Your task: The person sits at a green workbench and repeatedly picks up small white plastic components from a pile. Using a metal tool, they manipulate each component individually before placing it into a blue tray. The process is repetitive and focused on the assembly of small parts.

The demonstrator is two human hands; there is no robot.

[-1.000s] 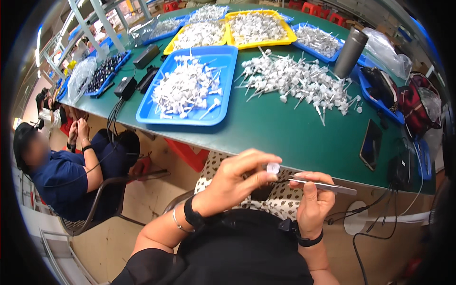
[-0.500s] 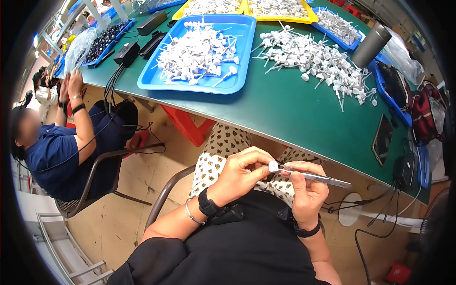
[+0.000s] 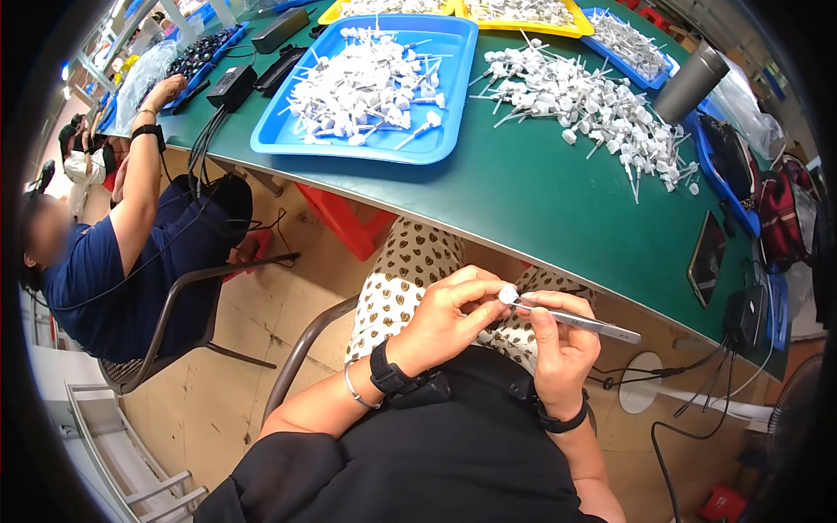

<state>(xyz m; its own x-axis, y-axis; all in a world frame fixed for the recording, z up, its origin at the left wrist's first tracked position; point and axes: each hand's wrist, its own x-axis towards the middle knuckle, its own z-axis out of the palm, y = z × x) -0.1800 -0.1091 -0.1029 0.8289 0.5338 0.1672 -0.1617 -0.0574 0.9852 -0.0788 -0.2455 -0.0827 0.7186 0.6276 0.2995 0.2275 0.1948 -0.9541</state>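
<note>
Over my lap, my left hand [image 3: 449,315] pinches a small white plastic piece [image 3: 508,295] between thumb and fingertips. My right hand [image 3: 565,336] grips a pair of metal tweezers [image 3: 593,325], whose tips meet the white piece. Whether the tips are inside it or only touch it I cannot tell. Beyond the table edge, a blue tray [image 3: 440,144] holds many white pieces with thin stems [image 3: 357,87]. To its right, a loose heap of similar white stemmed pieces [image 3: 602,109] lies on the green tabletop [image 3: 514,187].
Yellow trays [image 3: 558,26] and another blue tray [image 3: 667,80] stand at the back. A grey bottle [image 3: 691,84], a phone [image 3: 706,259] and a black adapter [image 3: 745,315] are at the right. A co-worker [image 3: 105,235] sits at the left, beside black boxes [image 3: 232,87] with cables.
The white piece has turned slightly between my left fingertips, showing a rounder face. The tweezers stay at it. The co-worker's arm has reached forward toward the dark parts on the table.
</note>
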